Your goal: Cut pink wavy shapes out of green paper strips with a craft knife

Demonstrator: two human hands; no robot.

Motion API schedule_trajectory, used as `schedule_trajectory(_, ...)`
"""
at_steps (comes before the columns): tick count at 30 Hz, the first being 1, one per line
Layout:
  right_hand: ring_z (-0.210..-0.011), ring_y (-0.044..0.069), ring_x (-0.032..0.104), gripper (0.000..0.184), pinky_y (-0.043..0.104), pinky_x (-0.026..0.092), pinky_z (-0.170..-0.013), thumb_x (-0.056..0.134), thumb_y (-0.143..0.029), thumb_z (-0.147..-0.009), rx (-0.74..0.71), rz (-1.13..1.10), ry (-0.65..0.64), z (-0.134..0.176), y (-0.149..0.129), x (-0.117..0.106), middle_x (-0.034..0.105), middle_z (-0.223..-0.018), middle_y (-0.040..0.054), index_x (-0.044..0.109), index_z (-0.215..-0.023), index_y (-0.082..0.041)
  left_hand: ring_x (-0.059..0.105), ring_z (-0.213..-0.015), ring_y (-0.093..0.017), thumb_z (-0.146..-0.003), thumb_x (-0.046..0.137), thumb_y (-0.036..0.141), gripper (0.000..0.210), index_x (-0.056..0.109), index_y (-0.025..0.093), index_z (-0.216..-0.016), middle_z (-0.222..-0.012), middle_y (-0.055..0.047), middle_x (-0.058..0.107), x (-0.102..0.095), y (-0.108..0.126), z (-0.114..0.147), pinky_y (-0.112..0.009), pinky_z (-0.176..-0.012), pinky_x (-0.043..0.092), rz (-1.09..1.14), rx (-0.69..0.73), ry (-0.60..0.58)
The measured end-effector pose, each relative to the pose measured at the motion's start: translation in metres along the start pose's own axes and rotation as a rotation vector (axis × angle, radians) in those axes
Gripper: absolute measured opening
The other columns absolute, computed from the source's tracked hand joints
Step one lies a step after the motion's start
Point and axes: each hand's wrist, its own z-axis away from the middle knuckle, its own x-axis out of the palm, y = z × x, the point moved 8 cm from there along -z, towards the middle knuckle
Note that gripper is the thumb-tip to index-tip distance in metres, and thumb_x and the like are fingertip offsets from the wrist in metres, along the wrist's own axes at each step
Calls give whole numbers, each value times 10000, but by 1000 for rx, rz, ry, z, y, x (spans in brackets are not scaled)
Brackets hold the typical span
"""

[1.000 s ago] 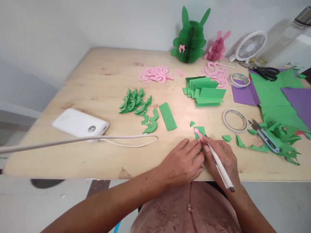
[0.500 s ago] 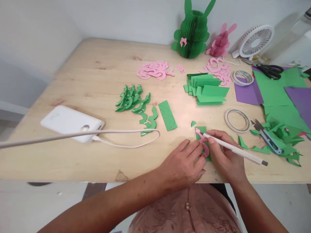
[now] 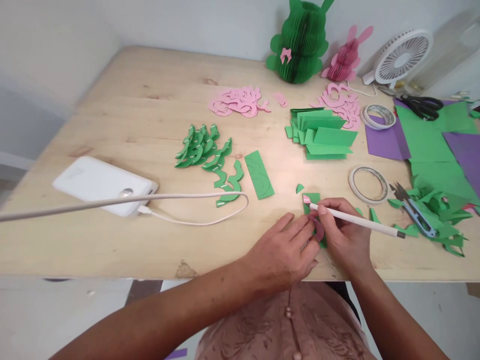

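Observation:
My right hand (image 3: 345, 235) grips a white pen (image 3: 356, 218) with a dark end cap. Its tip rests at the edge of a curvy pink paper cutout (image 3: 318, 229), which lies on a small green paper strip (image 3: 312, 198). Fingers stretched out flat, my left hand (image 3: 281, 250) presses the cutout and strip against the table; part of both is hidden under the fingers. Left of them lies another green strip (image 3: 259, 175) with drawn curved lines. A tiny green scrap (image 3: 299, 188) sits just above the strip.
Wavy green cutouts (image 3: 198, 147), pink cutouts (image 3: 240, 102) and folded green strips (image 3: 326, 132) lie farther back. At right are a tape roll (image 3: 369, 185), blue snips (image 3: 414, 210) on green scraps, and black scissors (image 3: 422, 106). A white power bank (image 3: 105, 185) with its cable (image 3: 195, 196) lies left.
The pen tip has shifted slightly along the pink cutout's edge, and the pen's rear end has swung a little left. My left hand stays in place. The view has tilted slightly.

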Motion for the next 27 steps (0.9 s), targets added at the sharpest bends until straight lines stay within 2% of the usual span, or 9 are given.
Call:
schedule_trajectory(7, -478, 115, 573, 221, 237, 475, -444, 612, -421, -903, -24, 25, 5, -1, -1, 0, 694, -693, 6, 621, -897, -201, 554, -1227, -295, -960, 486, 314, 240, 610, 109, -978, -1231, -179, 631, 0, 0, 0, -441, -1021, 432, 8, 6, -1)
schedule_trajectory(18, -508, 109, 601, 171, 231, 482, -474, 605, -377, -911, -75, 99, 17, 0, -8, -1, 728, -755, 8, 634, -896, -208, 558, -1227, -293, -950, 509, 320, 242, 607, 106, -1006, -1235, -184, 628, 0, 0, 0, -439, -1022, 428, 6, -4, 3)
schedule_trajectory(27, -568, 133, 642, 156, 263, 500, -537, 592, -365, -913, -123, 181, 34, 0, -13, -2, 724, -754, 4, 642, -894, -218, 559, -1230, -290, -962, 484, 318, 253, 612, 107, -1020, -1230, -174, 639, 0, 0, 0, -436, -1024, 434, -5, -3, 12)
